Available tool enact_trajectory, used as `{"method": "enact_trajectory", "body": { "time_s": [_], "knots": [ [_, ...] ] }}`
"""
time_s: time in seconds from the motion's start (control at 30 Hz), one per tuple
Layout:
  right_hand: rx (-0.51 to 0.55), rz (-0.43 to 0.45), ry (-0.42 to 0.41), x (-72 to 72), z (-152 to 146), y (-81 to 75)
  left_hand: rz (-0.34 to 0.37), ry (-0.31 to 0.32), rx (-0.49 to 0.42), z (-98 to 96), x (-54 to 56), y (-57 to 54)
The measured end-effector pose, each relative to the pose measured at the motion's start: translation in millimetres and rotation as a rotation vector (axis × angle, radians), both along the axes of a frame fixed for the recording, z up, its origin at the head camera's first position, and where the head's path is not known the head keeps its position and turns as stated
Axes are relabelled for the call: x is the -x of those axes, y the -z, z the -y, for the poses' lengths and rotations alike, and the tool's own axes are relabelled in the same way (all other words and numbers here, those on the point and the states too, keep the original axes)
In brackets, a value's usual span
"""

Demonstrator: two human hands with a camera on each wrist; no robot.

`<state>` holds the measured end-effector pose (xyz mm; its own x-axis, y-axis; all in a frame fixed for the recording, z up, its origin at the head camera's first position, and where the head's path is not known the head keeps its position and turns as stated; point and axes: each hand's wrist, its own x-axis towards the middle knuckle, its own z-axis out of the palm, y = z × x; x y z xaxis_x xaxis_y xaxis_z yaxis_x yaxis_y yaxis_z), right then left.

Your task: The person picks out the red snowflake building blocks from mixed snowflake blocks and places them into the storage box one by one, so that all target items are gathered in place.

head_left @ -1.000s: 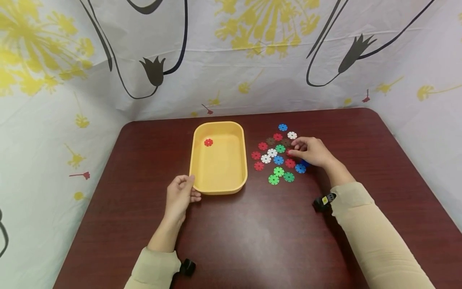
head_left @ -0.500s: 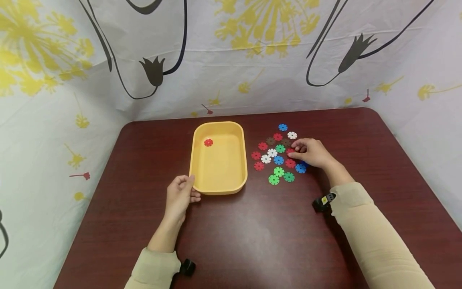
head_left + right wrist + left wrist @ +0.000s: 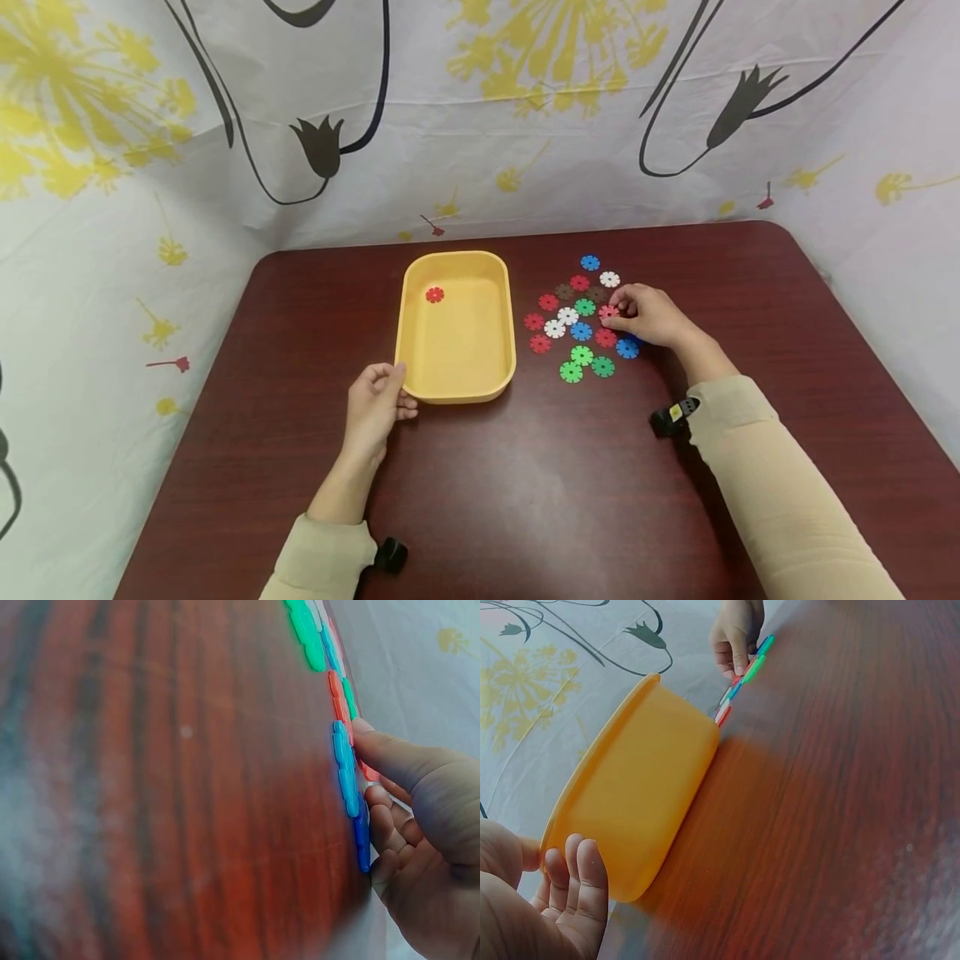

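My left hand [image 3: 375,407] holds the near left corner of a yellow plastic tray [image 3: 457,392], the thumb over its rim and the other fingers against the outer wall. Inside the tray lies one red notched disc [image 3: 435,295]. My right hand [image 3: 649,315] is at the right side of a spread of flat notched discs, pinching a red notched disc [image 3: 608,312] between thumb and fingertips. In the right wrist view, that red disc [image 3: 369,772] shows partly behind the thumb. A dark blue disc [image 3: 363,836] lies close to the curled fingers.
Several blue, white, brown, red and green discs [image 3: 582,355] lie on the dark red wooden table [image 3: 487,500], to the right of the tray. Some overlap or touch. A patterned white cloth [image 3: 420,167] hangs behind the table and along its sides.
My right thumb and fingers have come together on the red disc, which now shows more fully between them. My left hand and the tray have stayed put.
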<state>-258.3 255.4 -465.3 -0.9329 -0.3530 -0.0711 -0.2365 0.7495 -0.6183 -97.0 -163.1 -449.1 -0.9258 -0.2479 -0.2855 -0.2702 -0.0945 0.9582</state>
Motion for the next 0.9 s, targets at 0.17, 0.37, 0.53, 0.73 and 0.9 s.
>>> {"method": "enact_trajectory", "body": {
  "time_s": [0.17, 0.37, 0.53, 0.73, 0.9],
  "knots": [
    [0.022, 0.006, 0.02, -1.8, -2.0, -0.4, 0.001, 0.007, 0.007, -0.4, 0.3, -0.3],
    [0.018, 0.038, 0.005, -1.2, -5.4, -2.3, 0.006, 0.008, 0.018, -0.3, 0.2, -1.0],
    [0.019, 0.023, -0.002, -1.5, -7.7, -1.1, 0.006, 0.004, 0.019, 0.0, -0.3, -0.4],
    [0.017, -0.003, -0.011, -2.7, -7.3, 0.7, 0.011, 0.003, 0.02, 0.4, -0.6, 0.9],
    [0.002, -0.039, -0.03, -1.7, -5.5, 1.6, 0.004, 0.005, 0.021, 0.8, -0.1, 1.6]
  ]
}}
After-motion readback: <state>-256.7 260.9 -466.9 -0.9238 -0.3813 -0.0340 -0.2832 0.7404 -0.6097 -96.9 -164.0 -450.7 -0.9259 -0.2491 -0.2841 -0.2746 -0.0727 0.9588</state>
